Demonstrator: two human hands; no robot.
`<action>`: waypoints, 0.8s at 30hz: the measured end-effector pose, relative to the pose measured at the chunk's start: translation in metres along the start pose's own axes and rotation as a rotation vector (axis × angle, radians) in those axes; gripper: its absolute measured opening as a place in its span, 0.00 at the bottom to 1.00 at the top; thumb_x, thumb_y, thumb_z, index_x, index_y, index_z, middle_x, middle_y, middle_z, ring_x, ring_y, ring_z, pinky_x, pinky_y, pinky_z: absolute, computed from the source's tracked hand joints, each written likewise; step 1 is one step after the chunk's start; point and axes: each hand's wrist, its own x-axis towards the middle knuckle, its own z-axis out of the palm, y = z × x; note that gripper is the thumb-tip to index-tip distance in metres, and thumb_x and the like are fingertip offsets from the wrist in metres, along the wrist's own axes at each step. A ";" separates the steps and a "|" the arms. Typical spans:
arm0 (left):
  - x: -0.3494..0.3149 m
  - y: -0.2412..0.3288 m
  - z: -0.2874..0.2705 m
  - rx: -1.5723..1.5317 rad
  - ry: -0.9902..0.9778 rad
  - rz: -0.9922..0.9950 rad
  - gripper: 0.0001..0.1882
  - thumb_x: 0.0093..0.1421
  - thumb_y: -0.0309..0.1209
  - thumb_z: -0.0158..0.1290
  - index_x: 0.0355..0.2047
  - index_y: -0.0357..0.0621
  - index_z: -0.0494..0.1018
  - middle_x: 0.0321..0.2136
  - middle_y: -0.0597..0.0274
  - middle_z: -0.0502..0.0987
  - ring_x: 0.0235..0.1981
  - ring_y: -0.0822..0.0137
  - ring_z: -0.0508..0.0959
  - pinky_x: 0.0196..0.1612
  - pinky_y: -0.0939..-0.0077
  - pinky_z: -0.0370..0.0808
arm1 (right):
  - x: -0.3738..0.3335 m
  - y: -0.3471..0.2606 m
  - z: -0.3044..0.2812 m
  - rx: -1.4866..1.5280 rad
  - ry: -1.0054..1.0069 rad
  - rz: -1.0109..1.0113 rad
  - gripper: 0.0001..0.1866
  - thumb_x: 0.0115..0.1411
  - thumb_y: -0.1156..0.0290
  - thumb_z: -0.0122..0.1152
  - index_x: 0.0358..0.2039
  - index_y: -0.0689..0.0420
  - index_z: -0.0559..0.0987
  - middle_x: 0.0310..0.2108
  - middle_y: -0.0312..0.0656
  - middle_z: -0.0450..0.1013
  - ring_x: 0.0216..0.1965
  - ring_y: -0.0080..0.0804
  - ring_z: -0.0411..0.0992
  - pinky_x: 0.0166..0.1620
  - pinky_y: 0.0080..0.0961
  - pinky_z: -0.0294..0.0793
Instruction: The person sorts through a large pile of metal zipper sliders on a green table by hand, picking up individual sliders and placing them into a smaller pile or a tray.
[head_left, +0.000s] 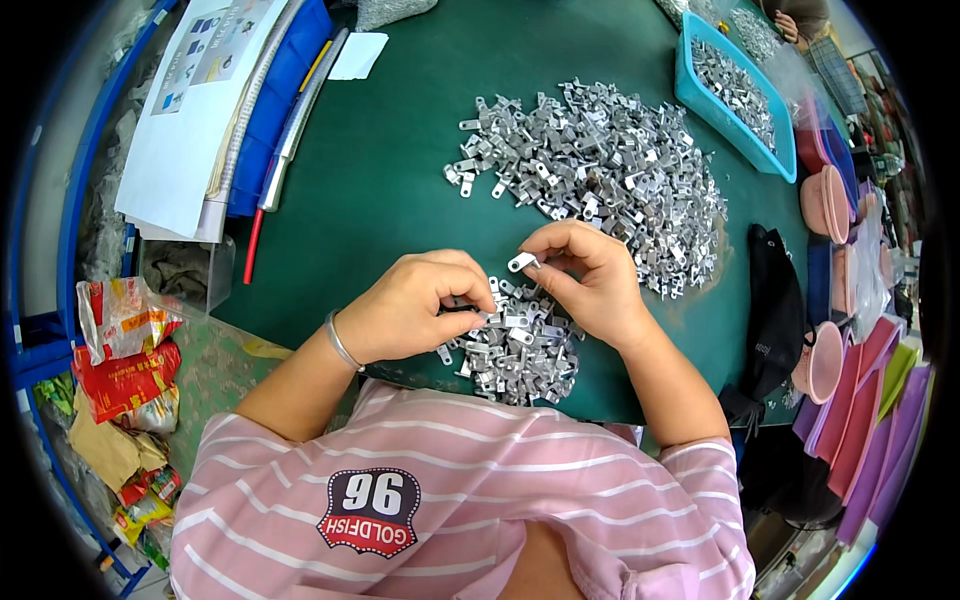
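Between the thumb and forefinger of my right hand (590, 275) is a small silver metal bracket (521, 262) with a round hole in its flat tab. My left hand (420, 308) is pinched closed over the left side of a small pile of like brackets (520, 350) at the table's near edge. A bit of grey metal shows at its fingertips, too small to make out fully. Beyond my right hand spreads a much larger heap of the same brackets (610, 170).
A turquoise basket (690, 90) holding metal parts stands at the far right of the green table (380, 150). Blue bins (270, 110) and papers (190, 120) line the left. Pink containers (825, 200) and a black cloth item (775, 310) lie along the right. Another person's hand (788, 27) shows far right.
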 end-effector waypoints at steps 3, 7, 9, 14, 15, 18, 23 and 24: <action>0.005 -0.001 0.000 0.032 0.028 0.050 0.08 0.49 0.21 0.63 0.30 0.40 0.77 0.31 0.64 0.79 0.32 0.73 0.77 0.33 0.81 0.73 | -0.004 0.001 -0.001 0.117 0.016 -0.021 0.12 0.51 0.85 0.64 0.37 0.61 0.79 0.36 0.40 0.75 0.36 0.24 0.75 0.36 0.19 0.77; 0.013 0.005 0.010 -0.273 0.124 -0.085 0.09 0.55 0.22 0.61 0.35 0.33 0.74 0.30 0.63 0.78 0.31 0.77 0.77 0.35 0.83 0.75 | -0.006 -0.007 -0.001 0.060 0.011 -0.148 0.12 0.50 0.87 0.61 0.35 0.61 0.78 0.35 0.41 0.75 0.35 0.29 0.75 0.35 0.22 0.77; 0.013 0.000 0.011 -0.578 0.080 -0.174 0.08 0.57 0.21 0.59 0.36 0.33 0.74 0.30 0.62 0.78 0.31 0.76 0.77 0.35 0.82 0.76 | -0.005 -0.015 0.001 -0.045 -0.030 -0.273 0.11 0.49 0.89 0.58 0.33 0.61 0.78 0.33 0.43 0.75 0.34 0.35 0.76 0.34 0.25 0.76; 0.003 0.008 -0.004 -0.010 -0.114 -0.226 0.01 0.54 0.20 0.59 0.27 0.37 0.77 0.28 0.65 0.78 0.28 0.77 0.75 0.32 0.82 0.73 | 0.007 -0.004 0.001 -0.493 0.054 -0.402 0.13 0.44 0.88 0.58 0.31 0.60 0.77 0.34 0.43 0.73 0.36 0.41 0.72 0.36 0.31 0.74; 0.003 0.008 -0.006 -0.003 -0.115 -0.225 0.01 0.54 0.20 0.59 0.27 0.37 0.77 0.28 0.65 0.78 0.28 0.77 0.75 0.32 0.82 0.73 | 0.014 -0.003 0.003 -0.491 0.059 -0.406 0.13 0.44 0.88 0.58 0.31 0.60 0.77 0.34 0.43 0.73 0.36 0.41 0.72 0.36 0.31 0.74; 0.008 0.001 -0.009 0.219 0.099 0.028 0.03 0.50 0.22 0.61 0.26 0.40 0.77 0.24 0.63 0.73 0.24 0.71 0.73 0.27 0.77 0.70 | 0.039 0.003 0.017 -0.837 0.070 -0.577 0.07 0.44 0.75 0.57 0.27 0.58 0.75 0.31 0.39 0.68 0.36 0.36 0.68 0.36 0.31 0.67; 0.045 -0.025 -0.010 0.536 0.553 0.109 0.14 0.51 0.22 0.60 0.40 0.39 0.73 0.32 0.56 0.71 0.24 0.64 0.73 0.30 0.71 0.73 | 0.056 0.005 0.032 -1.148 0.136 -0.512 0.05 0.47 0.71 0.56 0.25 0.56 0.76 0.29 0.37 0.67 0.35 0.34 0.68 0.34 0.30 0.65; 0.049 -0.030 -0.011 0.606 0.574 0.109 0.14 0.51 0.22 0.60 0.39 0.38 0.74 0.32 0.55 0.71 0.25 0.62 0.74 0.30 0.69 0.73 | 0.053 0.006 0.033 -1.133 0.114 -0.510 0.04 0.46 0.72 0.56 0.24 0.56 0.76 0.28 0.38 0.67 0.34 0.34 0.68 0.34 0.30 0.64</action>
